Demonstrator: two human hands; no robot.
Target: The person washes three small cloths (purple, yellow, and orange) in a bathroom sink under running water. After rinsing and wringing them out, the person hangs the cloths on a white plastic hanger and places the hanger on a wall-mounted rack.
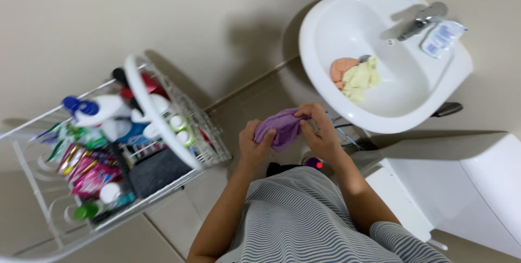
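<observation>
From the head camera, the person stands over a bathroom floor with a purple cloth (282, 127) bunched at the middle of the frame, the left hand (254, 146) pinching its lower edge and the right hand (321, 133) closed over its upper right fold, so both hands grip the same cloth. Held only by its edges, the cloth could slip from the fingers and drop to the tiled floor (255, 100), or a loose end could catch on the wire rack. At one o'clock the white sink (325, 40) holds an orange cloth (342, 69) and a pale yellow cloth (361, 78) touching each other near the drain, with a tap (423, 19) on its rim. At nine o'clock the white wire rack (157, 106) carries spray bottles, small jars and bright sachets, though blur makes exact kinds hard to tell.
</observation>
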